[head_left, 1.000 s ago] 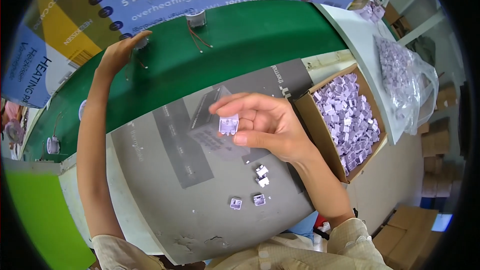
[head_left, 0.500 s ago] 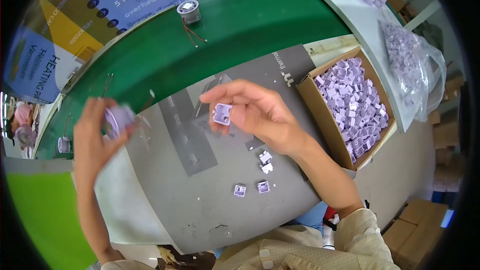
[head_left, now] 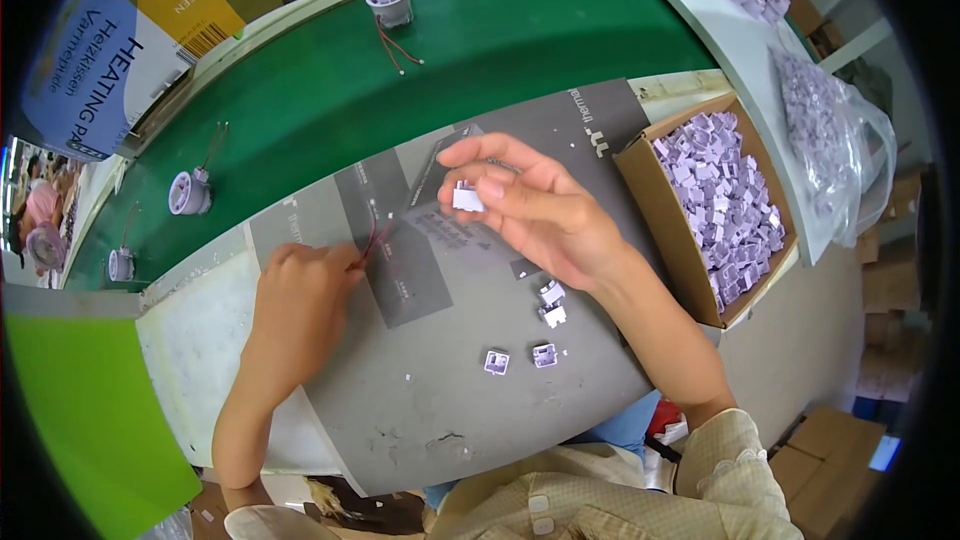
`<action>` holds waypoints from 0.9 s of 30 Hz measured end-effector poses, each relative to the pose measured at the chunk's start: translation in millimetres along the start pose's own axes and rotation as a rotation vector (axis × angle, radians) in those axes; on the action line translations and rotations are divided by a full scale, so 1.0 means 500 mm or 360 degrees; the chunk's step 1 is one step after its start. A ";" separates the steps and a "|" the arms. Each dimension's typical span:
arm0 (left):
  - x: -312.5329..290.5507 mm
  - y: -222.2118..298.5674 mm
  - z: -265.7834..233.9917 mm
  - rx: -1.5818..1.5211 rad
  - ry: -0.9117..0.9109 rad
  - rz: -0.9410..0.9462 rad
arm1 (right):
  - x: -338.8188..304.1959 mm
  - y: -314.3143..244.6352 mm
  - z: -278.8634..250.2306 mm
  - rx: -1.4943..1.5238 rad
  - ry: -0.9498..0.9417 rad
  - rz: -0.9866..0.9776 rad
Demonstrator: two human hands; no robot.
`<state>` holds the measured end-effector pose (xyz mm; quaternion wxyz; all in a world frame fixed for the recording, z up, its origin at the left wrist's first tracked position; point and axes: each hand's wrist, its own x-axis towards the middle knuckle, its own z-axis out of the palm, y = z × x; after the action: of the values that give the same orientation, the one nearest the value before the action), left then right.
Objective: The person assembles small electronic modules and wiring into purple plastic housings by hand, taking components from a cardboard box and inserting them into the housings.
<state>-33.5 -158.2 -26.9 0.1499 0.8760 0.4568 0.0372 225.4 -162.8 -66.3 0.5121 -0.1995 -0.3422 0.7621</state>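
Left hand (head_left: 295, 305) rests knuckles-up on the grey work mat (head_left: 440, 410), fingers curled shut around a small part of which only thin red and black wires (head_left: 372, 238) show, emerging toward the upper right. Beyond it, on the green conveyor belt (head_left: 420, 60), lie three small round motor units with leads (head_left: 188, 192). Right hand (head_left: 535, 210) is raised above the mat, thumb and fingertips pinched on a small pale lilac plastic housing (head_left: 467, 198). Four more such housings (head_left: 545, 320) lie loose on the mat below the right wrist. At far right, an open cardboard box (head_left: 640, 170) holds a heap of identical lilac housings.
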 end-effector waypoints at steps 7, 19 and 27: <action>0.103 -0.033 -0.009 -0.1107 -0.0578 -0.0034 | 0.007 0.011 -0.020 -0.0172 0.0054 0.0022; 0.075 -0.014 0.001 -0.1509 -0.0461 -0.0097 | 0.009 0.010 -0.002 -0.0668 0.0138 -0.0100; 0.064 -0.010 0.007 -0.1523 -0.0486 -0.0030 | 0.004 0.022 0.013 -0.1075 0.0069 -0.0269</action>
<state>-18.2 -130.2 -34.3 0.6003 0.7003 0.3694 0.1127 213.4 -165.7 -69.7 0.4856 -0.3449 -0.5793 0.5564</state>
